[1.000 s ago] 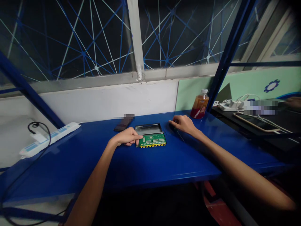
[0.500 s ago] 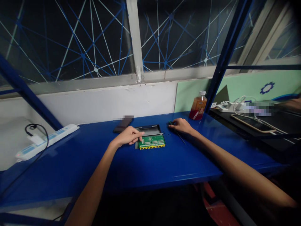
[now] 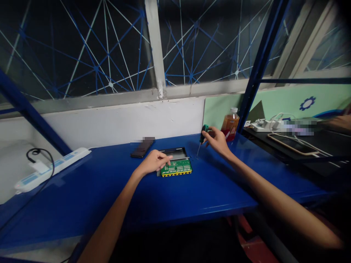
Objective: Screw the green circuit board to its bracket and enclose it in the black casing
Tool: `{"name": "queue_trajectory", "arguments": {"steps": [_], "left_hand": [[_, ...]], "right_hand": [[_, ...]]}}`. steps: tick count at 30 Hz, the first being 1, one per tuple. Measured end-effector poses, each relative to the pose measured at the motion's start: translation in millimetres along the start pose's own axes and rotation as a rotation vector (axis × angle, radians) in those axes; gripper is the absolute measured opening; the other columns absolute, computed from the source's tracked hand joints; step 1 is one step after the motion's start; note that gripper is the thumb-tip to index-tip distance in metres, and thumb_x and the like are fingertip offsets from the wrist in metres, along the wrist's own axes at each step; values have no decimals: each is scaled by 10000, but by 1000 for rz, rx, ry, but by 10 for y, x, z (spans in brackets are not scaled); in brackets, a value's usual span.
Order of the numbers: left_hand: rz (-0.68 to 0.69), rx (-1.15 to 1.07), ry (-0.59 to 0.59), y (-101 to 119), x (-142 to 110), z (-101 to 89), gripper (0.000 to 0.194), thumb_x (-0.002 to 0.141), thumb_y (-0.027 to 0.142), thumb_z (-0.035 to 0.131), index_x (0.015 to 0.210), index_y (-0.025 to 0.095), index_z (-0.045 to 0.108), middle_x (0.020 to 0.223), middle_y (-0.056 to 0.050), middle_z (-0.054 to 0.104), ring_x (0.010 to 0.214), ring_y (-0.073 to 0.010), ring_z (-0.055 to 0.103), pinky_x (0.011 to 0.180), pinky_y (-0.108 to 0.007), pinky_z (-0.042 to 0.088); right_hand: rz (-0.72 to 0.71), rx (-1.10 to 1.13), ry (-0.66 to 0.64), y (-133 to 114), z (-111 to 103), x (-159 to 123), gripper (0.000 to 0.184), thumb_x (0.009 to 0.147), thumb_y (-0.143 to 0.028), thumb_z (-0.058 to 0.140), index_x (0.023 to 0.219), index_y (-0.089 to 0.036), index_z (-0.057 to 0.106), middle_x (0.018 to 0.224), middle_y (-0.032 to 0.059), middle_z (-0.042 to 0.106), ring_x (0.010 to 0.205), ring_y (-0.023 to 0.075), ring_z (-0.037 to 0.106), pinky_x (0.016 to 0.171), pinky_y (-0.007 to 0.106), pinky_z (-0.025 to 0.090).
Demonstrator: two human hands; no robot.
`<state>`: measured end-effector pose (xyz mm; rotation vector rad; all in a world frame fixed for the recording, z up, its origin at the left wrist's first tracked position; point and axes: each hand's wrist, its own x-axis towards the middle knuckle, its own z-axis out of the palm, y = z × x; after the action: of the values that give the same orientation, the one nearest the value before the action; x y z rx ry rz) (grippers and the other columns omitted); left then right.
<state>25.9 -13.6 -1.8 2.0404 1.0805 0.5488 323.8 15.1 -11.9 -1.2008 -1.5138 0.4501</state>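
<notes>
Currently: green circuit board [image 3: 177, 167] on worktop [image 3: 192, 197], yellow edge toward the person. Right hand [image 3: 216, 140] gripping a green-handled screwdriver [image 3: 203, 133], tilted, tip down near tiny bits [image 3: 193, 159] just right of board. Left hand [image 3: 154, 162] at board's left end, fingers part-curled; can't tell if pinching it. Black casing part [image 3: 178, 153] just behind board, phone [image 3: 143, 147] behind-left, bottle [image 3: 230, 126] behind-right.
</notes>
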Motion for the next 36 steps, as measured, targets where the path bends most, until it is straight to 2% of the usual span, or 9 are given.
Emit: {"name": "queue_trajectory", "arguments": {"steps": [5,13,18,24,30,36], "left_hand": [[-20,30,-15,-11,5,15,528,857,582,473,705,115,667,445,30,443,361,-66,400,430,-200,365],[-37,-15,-39,-12,-5,41,501,843,573,497,712,118,663,465,29,455,354,-69,407,406,-207,369],[-2,-14,-4,37,-20,21,509,860,557,482,705,111,672,480,24,462,352,-58,398,418,-206,357],[11,-13,69,82,-11,65,419,817,491,560,827,94,694,589,-23,563,426,-71,424,428,-210,320],[81,118,121,66,46,251,356,762,463,638,893,144,726,692,-26,640,484,-76,400,462,-212,287],[121,204,206,23,82,356,265,732,422,684,826,180,736,709,-6,675,510,-89,458,507,-212,331]], "right_hand": [[0,-33,-1,-57,16,-37,521,845,-577,483,1123,-140,541,702,59,646,523,162,611,515,303,513],[-2,-45,14,-19,74,-49,493,839,-561,501,1112,-153,544,747,59,655,561,167,635,556,305,519],[-23,-6,55,-95,81,-78,494,863,-532,479,1154,-135,519,729,54,639,590,161,640,608,307,534],[17,245,129,-235,133,-92,493,808,-552,561,1095,-153,513,667,19,584,595,181,642,613,347,568],[35,469,48,-461,244,-227,397,795,-500,613,998,-174,512,655,0,577,576,168,640,565,330,569],[2,604,5,-522,306,-297,307,793,-416,654,965,-193,532,624,-21,595,533,152,631,544,323,562]]}}
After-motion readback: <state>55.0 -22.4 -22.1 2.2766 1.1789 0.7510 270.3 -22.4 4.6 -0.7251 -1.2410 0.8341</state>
